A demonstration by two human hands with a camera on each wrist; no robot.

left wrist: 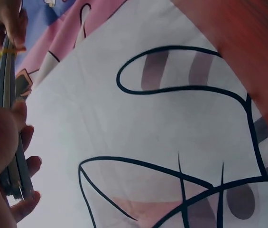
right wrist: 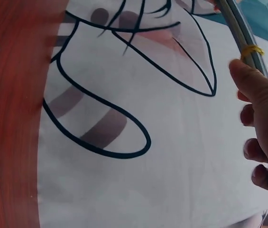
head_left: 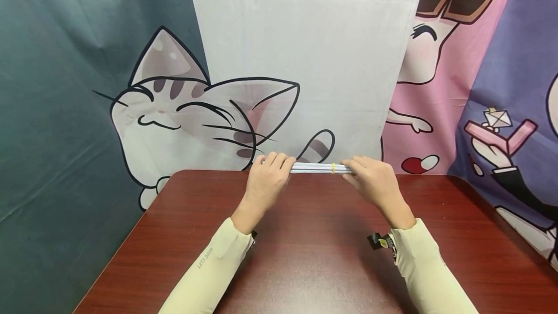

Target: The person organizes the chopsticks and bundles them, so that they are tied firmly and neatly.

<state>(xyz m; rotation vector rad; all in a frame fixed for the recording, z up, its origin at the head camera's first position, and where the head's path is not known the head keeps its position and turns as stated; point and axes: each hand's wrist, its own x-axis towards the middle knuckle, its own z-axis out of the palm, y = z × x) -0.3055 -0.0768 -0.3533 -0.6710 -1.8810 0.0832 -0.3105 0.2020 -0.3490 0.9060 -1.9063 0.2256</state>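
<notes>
Between both hands stretches a slim bundle of long, thin, pale strips [head_left: 310, 167], held level above the far edge of the table. A yellow band [head_left: 333, 168] circles it close to the right hand. My left hand [head_left: 269, 177] grips the left end, fingers curled over it. The right hand [head_left: 374, 180] grips the other end. In the left wrist view the strips [left wrist: 7, 85] look grey and lie side by side, their squared ends poking out past the left palm. In the right wrist view, the thumb presses along the bundle [right wrist: 238, 26] just below the band [right wrist: 252, 50].
A glossy red-brown wooden table [head_left: 301, 256] lies under the forearms. Behind it hangs a cloth backdrop [head_left: 305, 38] printed with a cartoon cat and figures. Dark wrist-worn gear [head_left: 381, 241] shows at the right cuff.
</notes>
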